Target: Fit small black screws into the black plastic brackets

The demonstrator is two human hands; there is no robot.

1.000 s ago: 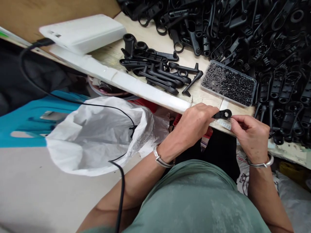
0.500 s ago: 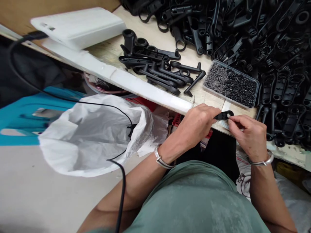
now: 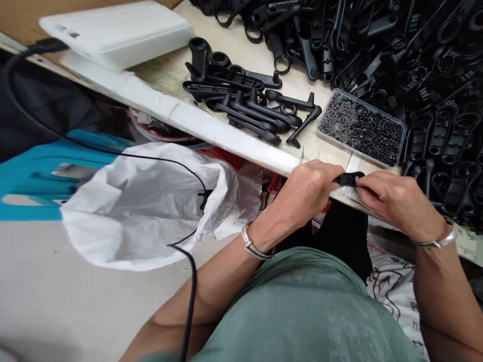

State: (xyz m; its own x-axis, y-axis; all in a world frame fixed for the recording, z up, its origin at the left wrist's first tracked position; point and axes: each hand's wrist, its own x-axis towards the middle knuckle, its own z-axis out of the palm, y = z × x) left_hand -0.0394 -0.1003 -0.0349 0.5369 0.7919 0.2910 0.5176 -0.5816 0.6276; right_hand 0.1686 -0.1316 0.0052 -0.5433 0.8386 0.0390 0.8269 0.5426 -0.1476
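Note:
My left hand [image 3: 305,193] is closed around one end of a small black plastic part [image 3: 349,178] at the table's near edge. My right hand [image 3: 400,201] pinches the part's ring end from the right, fingertips pressed together on it. Both wrists wear silver bangles. Just beyond the hands stands a clear tray of small black screws [image 3: 361,128]. A small stack of black plastic handles [image 3: 249,103] lies to the left of the tray.
A large heap of black plastic parts [image 3: 396,45] covers the back and right of the wooden table [image 3: 226,55]. A white box [image 3: 113,30] sits at the table's left corner. Below hang a white plastic bag [image 3: 151,201] and a black cable [image 3: 188,291]; a blue stool [image 3: 41,176] stands at left.
My right hand has shifted slightly right and flattened, its fingers now lying over the part's ring end. The left hand keeps its grip. The view has tilted a little.

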